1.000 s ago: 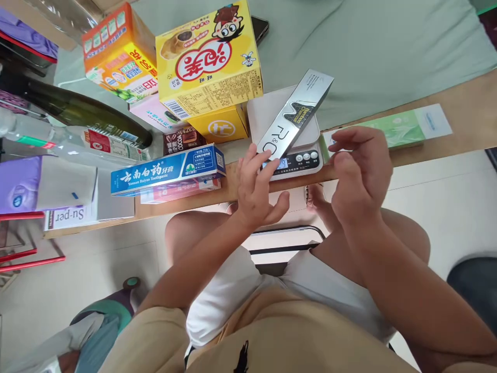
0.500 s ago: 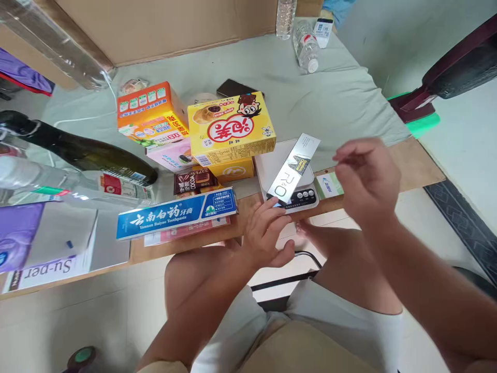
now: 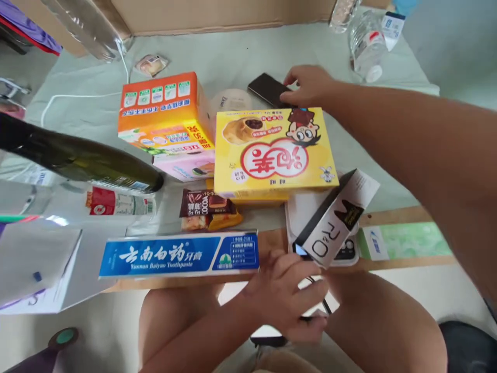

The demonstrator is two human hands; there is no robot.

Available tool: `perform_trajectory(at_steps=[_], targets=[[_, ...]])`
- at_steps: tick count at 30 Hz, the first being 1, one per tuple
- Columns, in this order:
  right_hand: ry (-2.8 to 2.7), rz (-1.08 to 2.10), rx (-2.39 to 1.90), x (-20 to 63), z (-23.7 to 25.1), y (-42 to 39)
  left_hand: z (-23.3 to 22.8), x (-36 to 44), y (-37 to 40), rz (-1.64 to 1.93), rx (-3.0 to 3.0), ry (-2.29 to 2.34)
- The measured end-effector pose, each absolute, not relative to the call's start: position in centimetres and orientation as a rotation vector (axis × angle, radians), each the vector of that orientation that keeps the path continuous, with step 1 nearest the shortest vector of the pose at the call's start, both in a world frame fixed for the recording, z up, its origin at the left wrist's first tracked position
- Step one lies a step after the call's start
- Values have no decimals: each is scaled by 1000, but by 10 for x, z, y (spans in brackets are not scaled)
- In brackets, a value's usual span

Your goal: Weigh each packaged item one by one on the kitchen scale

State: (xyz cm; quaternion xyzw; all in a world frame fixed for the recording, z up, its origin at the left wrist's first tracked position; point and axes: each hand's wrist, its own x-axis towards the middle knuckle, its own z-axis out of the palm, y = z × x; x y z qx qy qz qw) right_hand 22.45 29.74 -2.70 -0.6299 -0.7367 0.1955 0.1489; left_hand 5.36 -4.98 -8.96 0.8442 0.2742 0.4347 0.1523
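One dark phone (image 3: 267, 89) lies on the pale green cloth (image 3: 233, 57) in the head view, its right end partly covered by the right hand (image 3: 305, 87). Thumb and fingers curve around that end (whether they grip it, I cannot tell). Blurred, the left hand (image 3: 289, 295) is loosely open beside the low end of the silver box (image 3: 334, 223); contact is unclear. That box slants across the white scale (image 3: 295, 213), hiding much of it, display reading included. The yellow box (image 3: 272, 150) covers part of a round pale lid (image 3: 231, 99); the left edge cuts off a dark bottle (image 3: 77, 155).
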Motion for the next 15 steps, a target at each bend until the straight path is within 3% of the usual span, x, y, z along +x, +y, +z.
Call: perform_trajectory(at_steps=[6, 15], targets=[[-2374, 349, -1850, 196, -61, 342, -89, 45, -51, 1112, 2399, 779], [-2474, 457, -1874, 219, -48, 340, -87, 47, -51, 1121, 2299, 855]])
